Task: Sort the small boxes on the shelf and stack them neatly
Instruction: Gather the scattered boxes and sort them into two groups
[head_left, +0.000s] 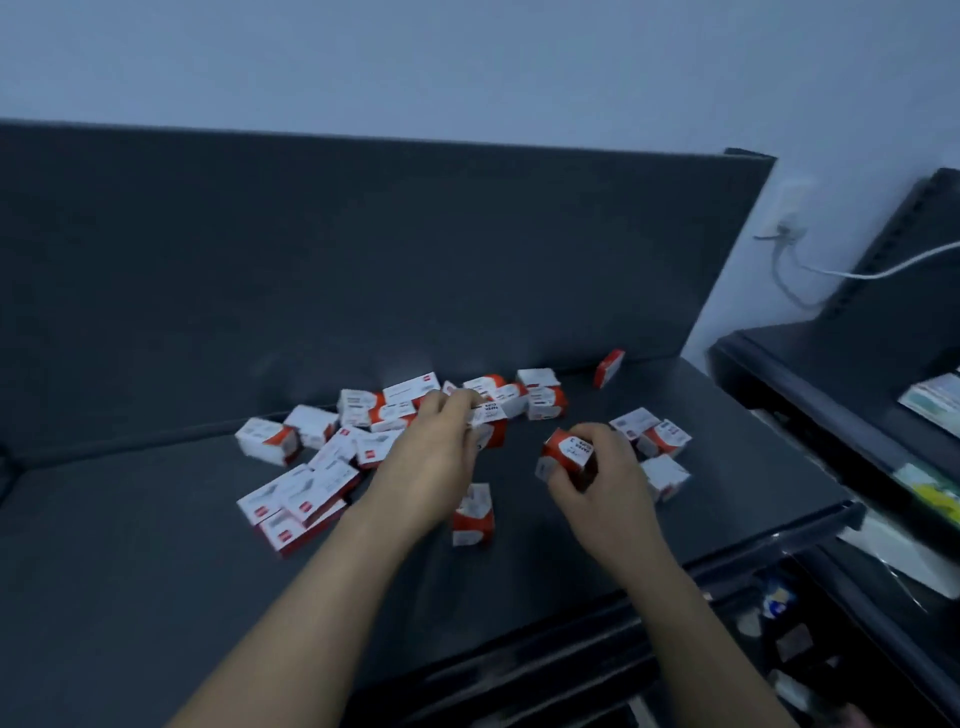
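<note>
So there's a dark shelf (156, 519) with a pile of small red-and-white boxes dumped all over it, roughly two dozen, though the picture is blurry enough that I can't get an exact count. Most sit in a loose heap (363, 431) toward the back, up against the shelf's dark rear panel (363, 260). About three more lie in a right cluster (657, 447), one lone box (609, 368) stands tilted at the far right near the panel, and one upright box (471, 514) sits by itself between the two forearms. The left hand (434, 457) is reaching into the heap, fingers curled onto a box with a white label (487, 413); looks like it's gripping it but the blur makes it hard to be sure. The right hand (605, 480) is clearly clamped around one red box (567, 453), lifted off the shelf surface. Off to the right there's a wall socket (789, 213) with a white cable (893, 267) trailing across.
</note>
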